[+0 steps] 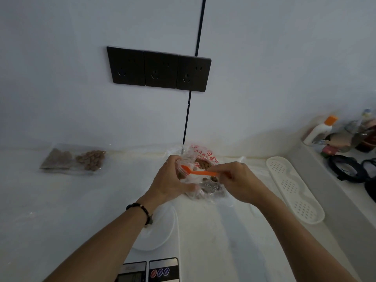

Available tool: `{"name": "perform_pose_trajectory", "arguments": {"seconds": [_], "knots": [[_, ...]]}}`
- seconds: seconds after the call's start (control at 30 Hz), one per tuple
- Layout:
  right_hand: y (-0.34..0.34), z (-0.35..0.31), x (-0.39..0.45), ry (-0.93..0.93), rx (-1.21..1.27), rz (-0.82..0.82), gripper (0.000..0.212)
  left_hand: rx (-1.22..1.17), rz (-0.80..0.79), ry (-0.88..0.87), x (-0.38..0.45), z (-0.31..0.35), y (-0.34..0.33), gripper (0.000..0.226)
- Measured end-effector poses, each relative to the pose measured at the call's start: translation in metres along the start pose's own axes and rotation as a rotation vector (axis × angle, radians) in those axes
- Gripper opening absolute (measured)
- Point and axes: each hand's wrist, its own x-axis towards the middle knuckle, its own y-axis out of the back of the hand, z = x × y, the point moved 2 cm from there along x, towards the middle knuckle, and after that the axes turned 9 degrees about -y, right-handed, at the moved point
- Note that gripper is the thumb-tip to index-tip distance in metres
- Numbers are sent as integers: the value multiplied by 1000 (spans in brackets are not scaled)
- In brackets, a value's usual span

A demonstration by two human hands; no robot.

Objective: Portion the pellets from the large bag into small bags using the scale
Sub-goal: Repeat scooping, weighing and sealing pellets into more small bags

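The large clear bag (200,154) with red print lies open against the wall, brown pellets showing inside. In front of it my left hand (169,180) holds a small clear bag (205,189) with pellets in it. My right hand (237,181) grips the handle of an orange scoop (195,171), whose bowl points left at the small bag's mouth. The white scale (162,237) sits nearer to me, partly under my left forearm, its display and buttons at the bottom edge.
Two filled small bags (74,159) lie at the far left by the wall. A white perforated tray (295,186) lies to the right. Beyond a raised ledge at far right stand a white bottle with an orange cap (321,130) and other clutter. Black sockets (159,69) are on the wall.
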Motion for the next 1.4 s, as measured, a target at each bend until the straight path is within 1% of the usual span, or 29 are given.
{"name": "perform_pose_trajectory", "arguments": {"seconds": [0.13, 0.23, 0.4, 0.43, 0.5, 0.57, 0.67, 0.77, 0.83, 0.93, 1.03, 1.1, 1.17, 1.27, 1.4], "knots": [[6, -2, -1, 75, -60, 23, 45, -35, 14, 5, -2, 1, 4, 93], [8, 2, -3, 68, -39, 93, 43, -24, 19, 7, -3, -1, 2, 94], [11, 19, -7, -90, 173, 222, 42, 74, 11, -5, -2, 0, -3, 83], [11, 25, -6, -127, 166, 259, 41, 92, -1, -11, -2, -1, -5, 83], [5, 39, -2, -188, 67, 283, 37, 126, -34, -30, -3, -1, -8, 86], [-10, 51, 7, -239, -21, 247, 35, 149, -53, -68, -4, 2, -10, 90], [-36, 69, 26, -289, -67, 188, 31, 194, -56, -111, -4, 6, -9, 94], [-53, 88, 48, -380, -138, 212, 33, 241, -59, -139, -5, 9, -8, 94], [-59, 95, 61, -395, -142, 216, 31, 289, -74, -136, -6, 8, -9, 96], [-61, 95, 75, -324, -29, 168, 30, 324, -92, -106, -8, 8, -9, 100], [-63, 94, 79, -303, 54, 25, 38, 316, -99, -114, -11, 10, -8, 100], [-64, 98, 76, -331, 133, -42, 41, 308, -104, -110, -12, 10, -7, 103], [-61, 98, 70, -365, 298, -102, 37, 301, -94, -97, -12, 8, -5, 106], [-55, 96, 55, -441, 455, -194, 31, 304, -77, -84, -11, 2, -4, 99], [-55, 102, 45, -510, 570, -262, 34, 305, -85, -93, -12, -2, -6, 95]]}}
